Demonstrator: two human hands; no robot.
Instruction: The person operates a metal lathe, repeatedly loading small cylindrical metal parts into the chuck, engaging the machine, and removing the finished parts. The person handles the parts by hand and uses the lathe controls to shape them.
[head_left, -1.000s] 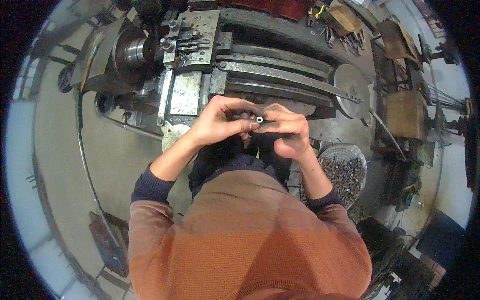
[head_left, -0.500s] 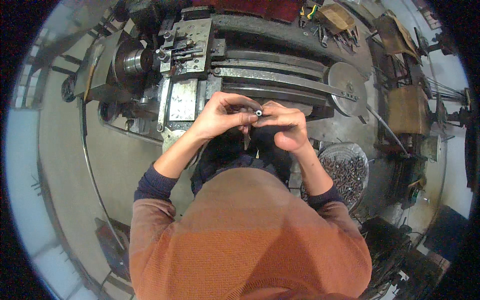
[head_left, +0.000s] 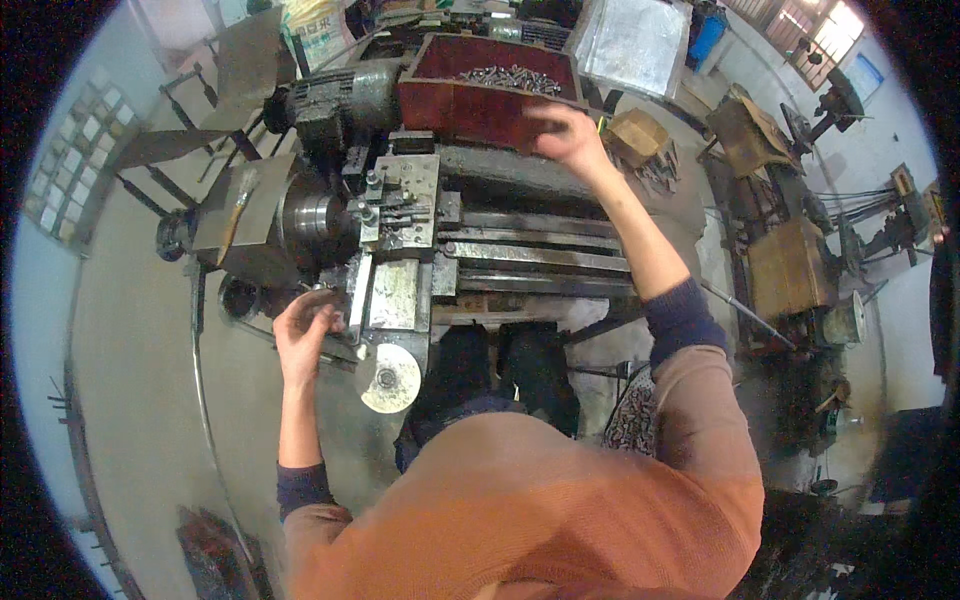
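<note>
My right hand point(head_left: 567, 138) reaches out over the front right rim of a red metal bin point(head_left: 455, 108). Its fingers are stretched, a little blurred, and hold nothing I can see. Many small metal parts point(head_left: 512, 78) lie heaped inside the bin. My left hand point(head_left: 303, 328) is low in front of the lathe's headstock point(head_left: 262, 212), left of the carriage. Its fingers are curled with the thumb beside them; what they grip, if anything, is hidden. The lathe's chuck point(head_left: 318, 218) faces the tool post point(head_left: 372, 205). Below the carriage sits a pale round handwheel point(head_left: 390, 378).
A brush point(head_left: 237, 218) rests on the headstock. Behind it stands a ribbed motor point(head_left: 343, 98). To the right are a cardboard box point(head_left: 638, 135) and loose tools point(head_left: 660, 175). A container of metal pieces point(head_left: 632, 412) is partly behind my right arm.
Both hands held a small tubular metal part together in front of me. They have parted: the right went forward to the bin, the left down beside the headstock. The view has tilted up.
</note>
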